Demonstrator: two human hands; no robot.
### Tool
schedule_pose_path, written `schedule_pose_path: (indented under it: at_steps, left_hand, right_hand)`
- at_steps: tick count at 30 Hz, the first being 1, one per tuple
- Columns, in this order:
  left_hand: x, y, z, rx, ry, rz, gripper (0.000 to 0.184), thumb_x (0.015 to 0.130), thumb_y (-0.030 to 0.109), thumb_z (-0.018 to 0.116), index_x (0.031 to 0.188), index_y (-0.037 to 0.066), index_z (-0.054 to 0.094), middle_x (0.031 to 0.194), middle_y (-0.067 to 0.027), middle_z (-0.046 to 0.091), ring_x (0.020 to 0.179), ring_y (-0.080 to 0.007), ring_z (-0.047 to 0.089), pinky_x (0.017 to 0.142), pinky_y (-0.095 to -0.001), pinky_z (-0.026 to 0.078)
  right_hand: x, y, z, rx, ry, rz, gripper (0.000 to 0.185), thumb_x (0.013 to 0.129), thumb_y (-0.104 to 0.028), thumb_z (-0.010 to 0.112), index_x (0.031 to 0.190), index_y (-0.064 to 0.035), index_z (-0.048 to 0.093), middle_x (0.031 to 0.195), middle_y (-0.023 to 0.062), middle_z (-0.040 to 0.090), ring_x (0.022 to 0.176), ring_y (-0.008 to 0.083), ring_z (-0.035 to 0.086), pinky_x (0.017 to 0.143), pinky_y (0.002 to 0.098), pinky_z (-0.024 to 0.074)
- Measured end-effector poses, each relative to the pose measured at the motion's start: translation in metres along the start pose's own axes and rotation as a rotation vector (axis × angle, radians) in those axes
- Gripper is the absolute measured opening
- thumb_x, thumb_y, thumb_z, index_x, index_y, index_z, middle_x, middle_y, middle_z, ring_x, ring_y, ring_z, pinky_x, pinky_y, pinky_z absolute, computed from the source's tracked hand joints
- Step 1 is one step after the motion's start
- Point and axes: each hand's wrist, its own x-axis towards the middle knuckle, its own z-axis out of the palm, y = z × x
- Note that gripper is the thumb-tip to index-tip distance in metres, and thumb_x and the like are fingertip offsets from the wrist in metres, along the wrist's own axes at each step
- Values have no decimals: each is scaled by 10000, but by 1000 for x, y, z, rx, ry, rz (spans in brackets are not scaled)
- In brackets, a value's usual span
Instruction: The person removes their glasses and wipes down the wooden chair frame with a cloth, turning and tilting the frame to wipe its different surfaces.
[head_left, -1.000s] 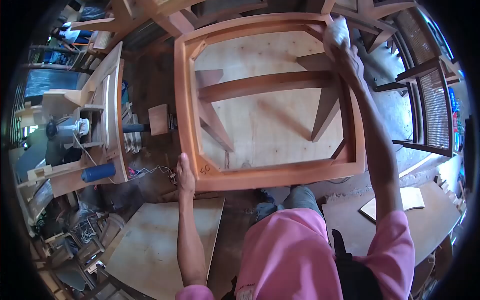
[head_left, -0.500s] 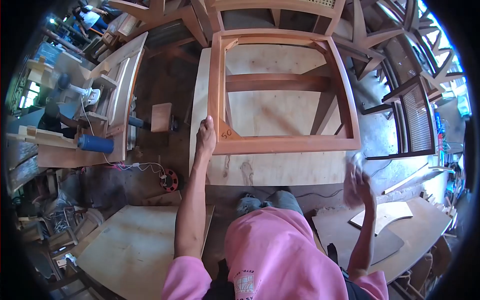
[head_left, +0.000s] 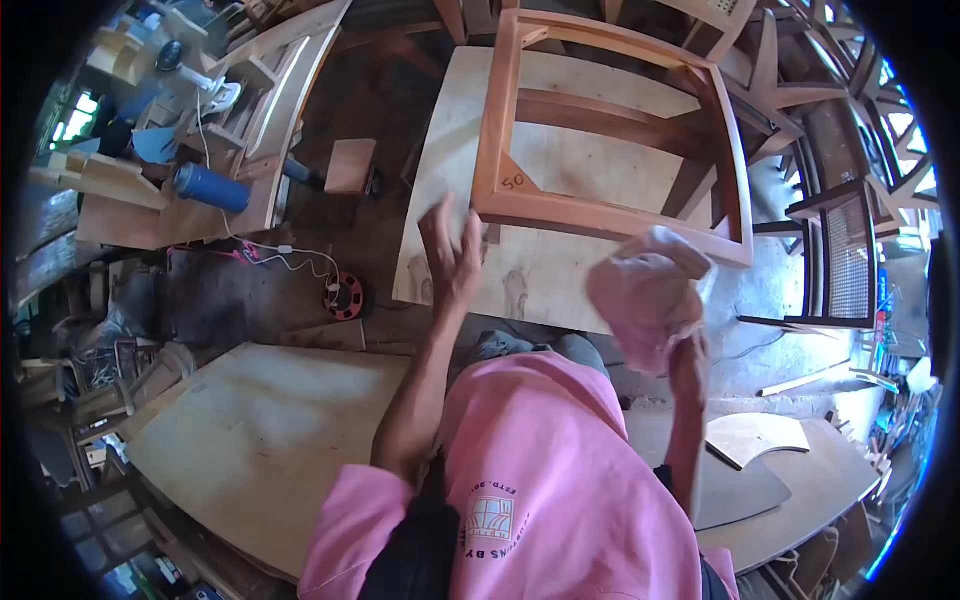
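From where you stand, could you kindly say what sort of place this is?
Probably a furniture workshop: an open wooden chair frame marked 50 stands on a plywood top, with a woven panel to the right and more wooden pieces crowded nearby.

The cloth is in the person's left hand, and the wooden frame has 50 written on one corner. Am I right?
Not quite: the head view shows the cloth in the person's right hand, not the left hand. The wooden frame does have 50 written on one corner.
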Motion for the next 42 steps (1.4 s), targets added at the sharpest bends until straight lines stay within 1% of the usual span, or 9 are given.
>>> schedule_pose_path:
  at_steps: [6,13,19,20,22,27,33,37,42]
  left_hand:
    - [-87,-17,-57,-795,-563,-416,594,892,395,559,1301,-5,398,1087,-104,524,1055,-201,496,905,-373,414]
    - [-103,33,-71,-1151,-355,-870,572,846,468,605,1192,25,498,812,18,546,699,-105,529,565,-306,394]
    - [-90,45,-70,-729,-205,-1091,294,846,414,623,874,125,577,641,58,453,542,-23,381,478,-194,271]
    - [-84,52,-57,-755,130,-1019,300,864,424,600,791,137,553,624,43,465,521,-34,397,469,-183,273]
    - [-65,47,-50,-556,318,-798,579,881,395,576,1286,-1,454,922,-57,549,760,-146,544,632,-279,448]
    - [-11,30,8,540,-121,186,659,867,347,539,1394,42,286,1437,-264,224,1321,-463,210,1045,-548,232]
    - [76,-8,47,615,-260,44,481,909,300,474,1308,44,392,1358,-268,338,1171,-452,420,879,-446,470]
    - [75,-29,57,701,-262,317,491,932,239,434,1359,23,324,1374,-266,322,1214,-476,371,975,-449,403]
    - [11,32,13,473,-339,-7,573,927,310,449,1430,122,251,1411,-290,238,1231,-485,346,983,-454,382]
  right_hand:
    - [-16,17,139,-175,-867,208,148,883,-167,488,814,-50,546,860,76,541,797,184,524,715,296,435]
    - [7,45,163,-402,-756,498,224,959,-209,429,988,-34,566,909,61,555,879,127,515,785,277,437]
    - [16,9,180,-1160,-794,-309,187,905,-130,544,1047,-12,575,883,146,624,788,224,606,705,336,484]
    - [30,-3,181,-1143,-748,-601,212,864,-75,587,1071,-33,582,988,158,628,884,290,608,770,366,474]
    - [61,-34,164,-1346,-487,-1036,232,865,-36,563,1095,-58,588,987,140,585,951,301,560,859,402,419]
    - [144,-40,124,-1551,-216,-1036,209,919,-172,476,1039,-67,610,937,115,589,926,289,528,831,410,403]
    - [153,-19,113,-1721,-124,-1030,232,927,-256,446,962,-122,632,864,57,597,870,252,552,791,377,393]
    - [147,-22,116,-1700,-99,-1012,211,915,-256,464,932,-125,629,872,47,598,879,242,550,790,377,386]
    - [145,-23,116,-1712,-124,-975,194,905,-244,467,895,-121,617,849,59,568,868,245,543,783,380,381]
